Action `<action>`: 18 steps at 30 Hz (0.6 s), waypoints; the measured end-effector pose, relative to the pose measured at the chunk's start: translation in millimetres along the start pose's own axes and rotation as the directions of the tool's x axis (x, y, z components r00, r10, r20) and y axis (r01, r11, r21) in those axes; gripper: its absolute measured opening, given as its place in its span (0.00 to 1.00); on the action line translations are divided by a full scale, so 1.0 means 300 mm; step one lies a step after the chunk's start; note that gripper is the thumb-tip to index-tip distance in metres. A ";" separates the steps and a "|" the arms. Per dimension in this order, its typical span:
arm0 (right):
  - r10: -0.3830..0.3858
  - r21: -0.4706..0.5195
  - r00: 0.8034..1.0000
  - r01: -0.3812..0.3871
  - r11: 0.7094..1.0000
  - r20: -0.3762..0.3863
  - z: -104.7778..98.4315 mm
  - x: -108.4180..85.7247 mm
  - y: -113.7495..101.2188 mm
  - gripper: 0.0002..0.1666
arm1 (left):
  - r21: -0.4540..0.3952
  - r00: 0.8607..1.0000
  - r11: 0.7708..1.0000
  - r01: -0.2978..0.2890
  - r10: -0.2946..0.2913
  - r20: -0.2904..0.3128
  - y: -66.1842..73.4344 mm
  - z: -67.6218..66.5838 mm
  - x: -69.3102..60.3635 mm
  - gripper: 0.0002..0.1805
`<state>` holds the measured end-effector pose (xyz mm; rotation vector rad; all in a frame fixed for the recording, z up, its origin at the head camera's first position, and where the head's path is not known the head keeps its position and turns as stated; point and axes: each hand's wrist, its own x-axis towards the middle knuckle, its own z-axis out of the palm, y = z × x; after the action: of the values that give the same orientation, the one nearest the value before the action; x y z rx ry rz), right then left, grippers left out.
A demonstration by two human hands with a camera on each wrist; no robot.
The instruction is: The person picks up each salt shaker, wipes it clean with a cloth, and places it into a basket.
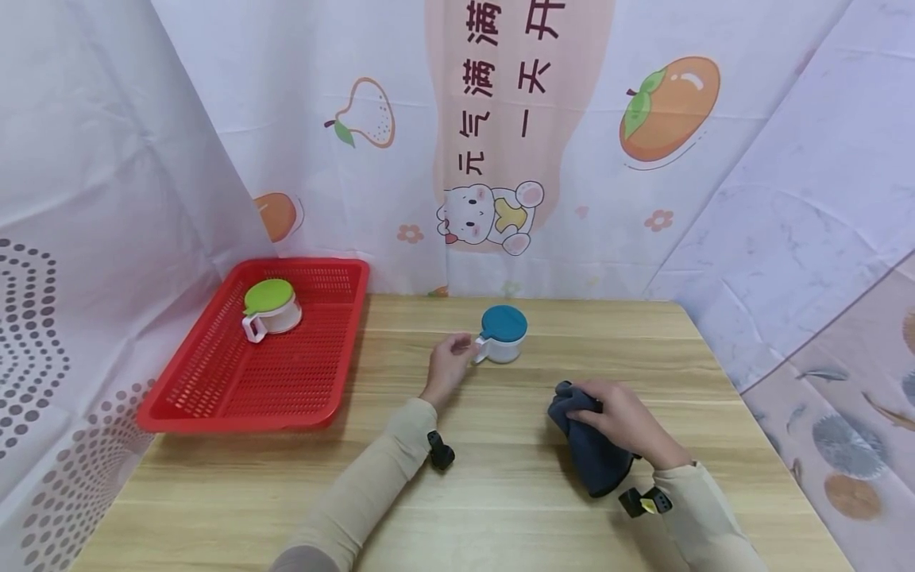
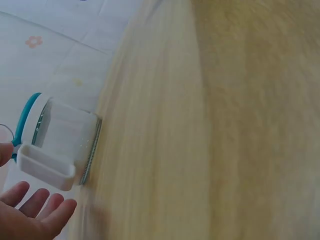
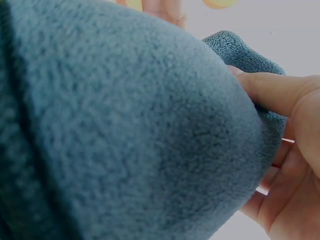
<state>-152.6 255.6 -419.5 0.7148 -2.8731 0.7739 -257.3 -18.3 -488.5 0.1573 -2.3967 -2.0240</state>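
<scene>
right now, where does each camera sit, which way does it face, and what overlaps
Head: on the person's head, facing forward and down over the light wood table and red plastic basket; left hand, right hand and sleeved forearms show.
Left wrist: worn there, facing the round blue-lidded container; left fingers show lower left.
Right wrist: worn there, facing fuzzy blue-grey cloth up close; right thumb shows at right.
Shared: head and left wrist both show the container; head and right wrist, the cloth.

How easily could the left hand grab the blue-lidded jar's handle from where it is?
Probably yes, easily: the left hand is open and close beside the handle, with nothing visible blocking it. The right hand holds the dark cloth off to one side.
</scene>
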 end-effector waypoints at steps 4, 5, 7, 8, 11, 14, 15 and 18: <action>0.011 0.003 1.000 -0.011 1.000 0.007 0.001 -0.002 0.001 0.20 | -0.021 1.000 1.000 -0.008 0.008 0.004 -0.007 0.016 0.002 0.19; 0.011 0.003 1.000 -0.011 1.000 0.007 0.001 -0.002 0.001 0.20 | -0.022 1.000 1.000 -0.007 0.007 0.003 -0.006 0.019 0.002 0.19; 0.010 0.005 1.000 -0.010 1.000 0.009 0.001 -0.003 0.002 0.20 | -0.021 1.000 1.000 -0.011 0.011 0.000 -0.004 0.024 0.002 0.18; 0.009 0.004 1.000 -0.009 1.000 0.009 0.002 -0.004 0.003 0.20 | -0.019 1.000 1.000 -0.011 0.011 -0.002 -0.004 0.025 0.002 0.18; 0.009 0.007 1.000 -0.009 1.000 0.011 0.002 -0.005 0.005 0.21 | -0.010 1.000 1.000 -0.007 0.007 -0.015 -0.003 0.031 0.003 0.17; 0.007 0.013 1.000 -0.008 1.000 0.015 0.002 -0.006 0.006 0.21 | -0.002 1.000 1.000 -0.008 0.008 -0.025 -0.004 0.039 0.004 0.17; 0.007 0.016 1.000 -0.007 1.000 0.015 0.002 -0.006 0.007 0.21 | 0.000 1.000 1.000 -0.013 0.013 -0.027 -0.003 0.041 0.004 0.16; 0.002 0.020 1.000 -0.002 1.000 0.014 0.002 -0.006 0.009 0.20 | 0.010 0.999 0.999 -0.030 0.031 -0.033 -0.002 0.052 0.004 0.17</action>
<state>-152.1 258.1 -421.5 0.7225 -2.8826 0.8029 -259.3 -3.2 -491.7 0.1518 -2.3752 -1.9813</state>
